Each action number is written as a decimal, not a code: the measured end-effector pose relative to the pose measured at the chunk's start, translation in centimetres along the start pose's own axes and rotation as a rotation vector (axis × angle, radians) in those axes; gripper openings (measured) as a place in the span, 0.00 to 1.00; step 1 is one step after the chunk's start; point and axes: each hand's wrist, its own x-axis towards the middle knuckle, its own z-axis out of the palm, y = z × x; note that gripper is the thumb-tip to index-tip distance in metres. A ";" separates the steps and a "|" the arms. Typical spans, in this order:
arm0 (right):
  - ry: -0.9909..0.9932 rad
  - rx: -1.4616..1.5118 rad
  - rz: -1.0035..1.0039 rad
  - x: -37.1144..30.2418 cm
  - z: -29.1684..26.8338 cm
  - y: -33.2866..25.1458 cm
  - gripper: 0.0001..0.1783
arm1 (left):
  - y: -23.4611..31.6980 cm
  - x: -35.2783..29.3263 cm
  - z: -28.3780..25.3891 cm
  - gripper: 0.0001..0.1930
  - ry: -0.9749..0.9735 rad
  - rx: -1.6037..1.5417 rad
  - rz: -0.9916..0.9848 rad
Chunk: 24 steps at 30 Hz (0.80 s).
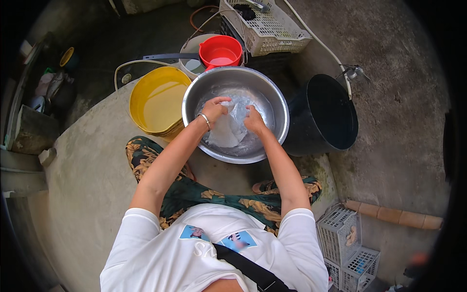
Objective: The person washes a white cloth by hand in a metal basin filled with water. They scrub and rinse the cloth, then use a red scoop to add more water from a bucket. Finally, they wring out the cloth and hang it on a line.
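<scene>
A wide steel basin [276,107] with water in it stands in front of me. Inside lies a thin, whitish, wet sheet [224,134]; whether it is cloth or plastic I cannot make out. My left hand [214,111], a bangle on its wrist, grips the sheet's left part with curled fingers, the index finger pointing toward the middle. On the other side my right hand [254,120] has its fingers bent and closed on the sheet's right edge. Both hands are over the basin, and the sheet hangs between them toward the water.
A yellow bucket [141,124] holding liquid is left of the basin. Behind it a red dipper [228,47] rests over a pale bucket [189,64]. A black bucket [311,121] stands right, a white plastic crate [272,41] at the back, and grey baskets [339,233] by the wall.
</scene>
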 end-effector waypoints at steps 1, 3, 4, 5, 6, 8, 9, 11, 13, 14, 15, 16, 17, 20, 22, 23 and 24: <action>-0.127 0.203 -0.025 0.4 0.7 0.9 0.27 | 1.3 -0.8 0.7 0.26 -0.114 0.016 0.022; -0.402 0.604 -0.080 -1.2 0.4 -3.1 0.26 | 4.0 -3.1 1.5 0.26 -0.270 -0.083 0.000; -0.462 0.717 -0.043 -0.6 0.8 -2.2 0.25 | 4.9 -3.5 1.6 0.25 -0.328 -0.130 0.006; -0.524 0.829 -0.003 -0.1 1.1 -1.8 0.24 | 5.3 -3.8 1.7 0.25 -0.384 -0.178 0.012; -0.585 0.941 0.038 0.2 1.3 -1.2 0.23 | 5.7 -3.8 1.2 0.23 -0.376 -0.187 0.053; -0.480 1.001 0.166 -0.6 0.3 -1.9 0.22 | 5.4 -2.5 -1.3 0.22 -0.240 -0.135 0.059; -0.417 1.030 0.231 -1.3 -0.7 -2.5 0.22 | 5.2 -1.8 -2.1 0.22 -0.181 -0.108 0.060; -0.247 0.805 0.262 0.3 0.0 0.3 0.24 | 4.5 -0.7 -2.6 0.27 0.082 0.015 0.071; -0.125 0.432 0.373 1.3 -0.5 1.3 0.24 | 2.9 0.8 -2.8 0.33 0.378 0.102 0.071; 0.023 0.161 0.369 0.5 -0.9 -0.8 0.28 | 0.4 2.8 -5.0 0.42 0.414 0.216 0.042; 0.092 0.009 0.304 0.4 -0.6 -0.5 0.29 | -0.9 3.4 -4.8 0.40 0.435 0.233 0.038; 0.164 -0.141 0.242 0.4 -0.1 0.3 0.29 | -1.5 3.1 -4.0 0.39 0.453 0.313 -0.007; 0.234 -0.292 0.177 0.7 0.5 1.1 0.29 | -2.0 2.7 -3.3 0.38 0.473 0.392 -0.052; 0.043 -0.092 -0.136 2.5 2.6 3.1 0.30 | -4.5 3.5 -1.8 0.32 0.376 0.543 -0.093; -0.215 0.180 -0.004 3.1 1.4 2.8 0.29 | -4.4 3.6 -1.9 0.33 0.242 0.355 -0.194; -0.350 0.313 0.060 3.0 0.4 1.5 0.29 | -4.4 3.5 -2.0 0.32 0.254 0.287 -0.201; -0.210 0.282 0.133 1.8 -0.8 -0.1 0.28 | -4.3 3.3 -2.0 0.32 0.262 0.221 -0.206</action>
